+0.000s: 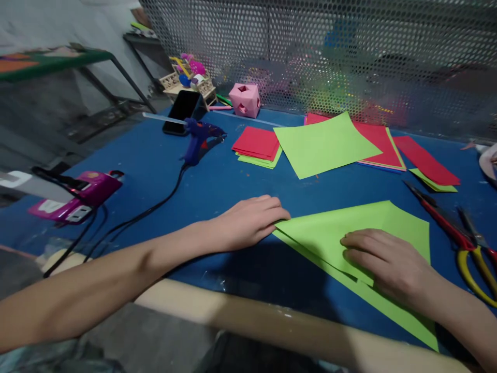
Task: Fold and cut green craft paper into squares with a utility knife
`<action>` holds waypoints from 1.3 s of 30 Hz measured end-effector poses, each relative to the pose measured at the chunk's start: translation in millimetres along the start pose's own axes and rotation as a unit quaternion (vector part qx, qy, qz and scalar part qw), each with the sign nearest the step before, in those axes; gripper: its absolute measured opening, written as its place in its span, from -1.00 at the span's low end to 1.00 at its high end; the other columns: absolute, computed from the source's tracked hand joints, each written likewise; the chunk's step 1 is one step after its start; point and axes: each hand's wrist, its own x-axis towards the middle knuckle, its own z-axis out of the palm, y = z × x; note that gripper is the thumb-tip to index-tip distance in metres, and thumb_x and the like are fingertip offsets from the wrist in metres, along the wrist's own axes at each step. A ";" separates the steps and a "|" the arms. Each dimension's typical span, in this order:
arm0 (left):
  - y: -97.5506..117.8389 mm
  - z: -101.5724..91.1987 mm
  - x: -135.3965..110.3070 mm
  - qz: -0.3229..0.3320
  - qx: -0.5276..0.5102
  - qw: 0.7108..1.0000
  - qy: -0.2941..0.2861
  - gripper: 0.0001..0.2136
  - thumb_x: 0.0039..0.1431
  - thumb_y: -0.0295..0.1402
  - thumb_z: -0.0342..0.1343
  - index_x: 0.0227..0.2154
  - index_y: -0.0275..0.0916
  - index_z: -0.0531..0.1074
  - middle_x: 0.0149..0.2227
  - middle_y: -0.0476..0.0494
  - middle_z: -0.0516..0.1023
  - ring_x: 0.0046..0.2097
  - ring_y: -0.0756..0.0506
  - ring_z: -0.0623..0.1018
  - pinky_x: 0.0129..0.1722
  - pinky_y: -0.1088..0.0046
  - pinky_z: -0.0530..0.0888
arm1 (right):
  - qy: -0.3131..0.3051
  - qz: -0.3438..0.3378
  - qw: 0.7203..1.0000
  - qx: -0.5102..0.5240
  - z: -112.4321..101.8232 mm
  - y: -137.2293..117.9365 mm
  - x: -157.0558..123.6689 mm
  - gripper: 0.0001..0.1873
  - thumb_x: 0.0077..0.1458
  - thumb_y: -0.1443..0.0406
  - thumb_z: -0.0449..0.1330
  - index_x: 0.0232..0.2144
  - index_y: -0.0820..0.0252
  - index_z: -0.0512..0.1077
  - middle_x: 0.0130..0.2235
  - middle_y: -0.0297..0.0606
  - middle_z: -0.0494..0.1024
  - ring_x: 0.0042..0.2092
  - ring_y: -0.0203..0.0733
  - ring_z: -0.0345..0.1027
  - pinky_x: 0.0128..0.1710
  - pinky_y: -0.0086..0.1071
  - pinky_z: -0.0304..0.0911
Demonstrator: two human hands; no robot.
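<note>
A light green sheet of paper (330, 235) lies on the blue tabletop, part of it folded over so that a flap covers a lower layer. At its left corner my left hand (252, 220) is closed, the fingertips pinching the paper. My right hand (388, 264) rests on the flap with its fingers laid over the paper; its thumb is hidden. Beside the sheet on the right are scissors (479, 264) with yellow and red handles. Another green sheet (328, 145) lies farther back, overlapping a stack of red paper (376, 142).
A blue glue gun (198, 140) has its cord running left past a magenta power strip (83, 194). Behind them are a black phone (182, 111) and a pink folded-paper cube (245, 99). Small red squares (256, 142) and a red strip (425, 159) lie near a perforated metal panel (291, 57).
</note>
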 end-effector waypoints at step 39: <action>-51.4 -9.6 6.3 -0.074 -0.184 0.977 0.081 -0.85 0.19 -0.38 0.02 -0.33 -0.29 0.47 -0.34 -0.07 0.53 -0.32 0.02 0.47 -0.29 0.54 0.38 | -0.007 -0.060 0.997 -0.050 9.3 8.1 -5.1 -0.64 0.28 0.45 -0.13 -0.04 0.25 0.40 -0.18 -0.02 0.59 -0.17 -0.05 0.42 -0.16 -0.10 0.35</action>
